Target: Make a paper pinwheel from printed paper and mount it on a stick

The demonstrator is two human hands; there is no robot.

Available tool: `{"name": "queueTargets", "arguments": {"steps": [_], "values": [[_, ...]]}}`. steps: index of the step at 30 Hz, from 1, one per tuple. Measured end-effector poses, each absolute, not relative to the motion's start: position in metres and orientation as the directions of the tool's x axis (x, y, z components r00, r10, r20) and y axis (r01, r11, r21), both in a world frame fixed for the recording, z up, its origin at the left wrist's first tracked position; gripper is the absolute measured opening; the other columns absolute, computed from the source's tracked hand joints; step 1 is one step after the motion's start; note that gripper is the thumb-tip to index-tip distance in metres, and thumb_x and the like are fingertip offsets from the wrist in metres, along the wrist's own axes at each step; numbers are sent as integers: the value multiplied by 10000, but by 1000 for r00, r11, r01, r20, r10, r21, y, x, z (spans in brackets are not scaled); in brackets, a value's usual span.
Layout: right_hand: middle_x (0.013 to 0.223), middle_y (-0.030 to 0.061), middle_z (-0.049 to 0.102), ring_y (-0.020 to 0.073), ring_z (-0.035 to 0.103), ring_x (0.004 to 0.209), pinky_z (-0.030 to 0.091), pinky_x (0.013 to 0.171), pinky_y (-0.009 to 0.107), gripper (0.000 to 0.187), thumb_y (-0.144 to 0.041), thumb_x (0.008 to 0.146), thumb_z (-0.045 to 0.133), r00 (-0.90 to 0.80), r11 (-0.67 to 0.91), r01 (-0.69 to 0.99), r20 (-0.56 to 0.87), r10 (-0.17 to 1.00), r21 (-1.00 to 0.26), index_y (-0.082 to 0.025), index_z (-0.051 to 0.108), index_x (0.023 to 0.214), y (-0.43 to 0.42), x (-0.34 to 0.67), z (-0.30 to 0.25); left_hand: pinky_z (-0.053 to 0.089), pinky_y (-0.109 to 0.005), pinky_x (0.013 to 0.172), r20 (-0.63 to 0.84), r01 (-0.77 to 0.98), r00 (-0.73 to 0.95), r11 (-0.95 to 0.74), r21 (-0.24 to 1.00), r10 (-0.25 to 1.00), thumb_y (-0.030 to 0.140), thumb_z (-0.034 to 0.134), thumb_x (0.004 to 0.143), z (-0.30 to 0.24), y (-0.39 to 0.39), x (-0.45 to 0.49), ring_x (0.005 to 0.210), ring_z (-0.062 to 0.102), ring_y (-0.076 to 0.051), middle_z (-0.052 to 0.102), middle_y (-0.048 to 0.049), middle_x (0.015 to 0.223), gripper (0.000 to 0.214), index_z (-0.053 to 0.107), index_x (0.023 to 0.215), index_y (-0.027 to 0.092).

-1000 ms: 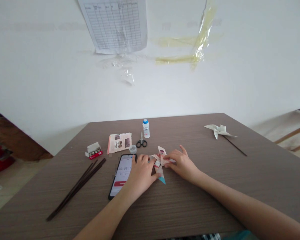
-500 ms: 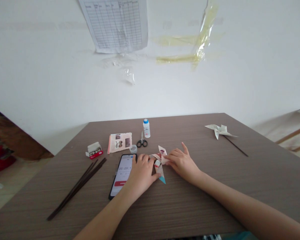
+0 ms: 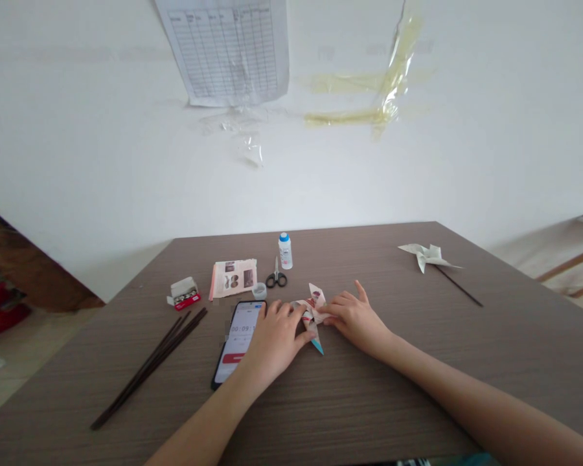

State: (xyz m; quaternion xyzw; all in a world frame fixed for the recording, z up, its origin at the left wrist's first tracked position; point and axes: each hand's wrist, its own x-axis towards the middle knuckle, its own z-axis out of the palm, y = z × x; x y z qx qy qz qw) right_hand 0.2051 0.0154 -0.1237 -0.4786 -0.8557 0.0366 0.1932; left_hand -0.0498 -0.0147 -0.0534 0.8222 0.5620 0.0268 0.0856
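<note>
Between my two hands lies a printed-paper pinwheel (image 3: 316,296) with pointed blades, one of them tipped blue. My left hand (image 3: 278,327) reaches over the phone's right edge, its thumb and fingers closed on the left and lower blades. From the other side, my right hand (image 3: 352,316) presses its thumb and fingertips on the right blade near the centre, one finger raised. The fingertips hide part of the pinwheel's middle. Just left of my left hand is a phone (image 3: 233,343) showing a running timer.
Dark sticks (image 3: 150,369) lie at the left, near an opened small red-and-white box (image 3: 184,294). Behind my hands are printed paper (image 3: 233,278), a small clear cup (image 3: 259,291), scissors (image 3: 276,277) and a glue bottle (image 3: 285,251). A finished-looking white pinwheel (image 3: 427,255) on a stick lies right.
The lower blade has been folded inward toward the centre, so it looks narrower. My left thumb has shifted slightly up and right onto it. My right hand stays almost in place.
</note>
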Motion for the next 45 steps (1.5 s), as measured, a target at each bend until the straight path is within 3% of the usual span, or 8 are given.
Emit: {"name": "queueTargets", "arguments": {"steps": [7, 11, 17, 23, 33, 45], "values": [[1298, 73, 1000, 381, 906, 1357, 353, 1574, 771, 284, -260, 1218, 842, -457, 497, 827, 202, 866, -263, -392, 1009, 1406, 15, 205, -115, 583, -692, 1416, 16, 912, 381, -379, 158, 924, 430, 783, 1286, -60, -13, -48, 1584, 793, -454, 931, -167, 1569, 459, 865, 1715, 287], [1285, 77, 999, 382, 907, 1341, 355, 1565, 782, 285, -274, 1224, 836, -463, 502, 823, 195, 864, -267, -410, 1016, 1399, 15, 205, -114, 558, -715, 1428, 32, 913, 375, -376, 158, 926, 424, 862, 1234, -62, -12, -46, 1565, 792, -464, 924, -176, 1528, 506, 859, 1724, 295], [1285, 82, 994, 381, 909, 1342, 339, 1568, 800, 281, -253, 1228, 835, -463, 507, 818, 213, 861, -272, -384, 1020, 1393, 13, 204, -114, 521, -746, 1462, -7, 918, 375, -370, 143, 927, 386, 909, 1191, -61, -14, -43, 1573, 784, -457, 883, -161, 1593, 556, 850, 1743, 366], [1266, 78, 987, 362, 910, 1298, 349, 1561, 810, 308, -247, 1219, 835, -467, 518, 821, 239, 851, -240, -408, 1016, 1410, 13, 204, -115, 485, -784, 1489, -61, 926, 368, -359, 118, 928, 378, 844, 1231, -57, -16, -41, 1626, 753, -464, 853, -166, 1646, 553, 831, 1783, 389], [1266, 84, 965, 360, 883, 1308, 398, 1534, 813, 295, -284, 1234, 825, -470, 503, 830, 183, 864, -242, -416, 1012, 1421, 12, 204, -110, 539, -762, 1446, -57, 925, 371, -363, 112, 927, 392, 875, 1217, -57, -16, -40, 1545, 782, -446, 841, -143, 1598, 556, 839, 1769, 443], [1281, 85, 979, 366, 896, 1327, 351, 1562, 801, 296, -284, 1250, 795, -473, 515, 824, 215, 855, -235, -404, 1006, 1419, 13, 204, -114, 501, -833, 1468, -70, 923, 378, -370, 106, 923, 391, 863, 1216, -54, -17, -39, 1568, 770, -490, 833, -161, 1627, 519, 871, 1734, 417]]}}
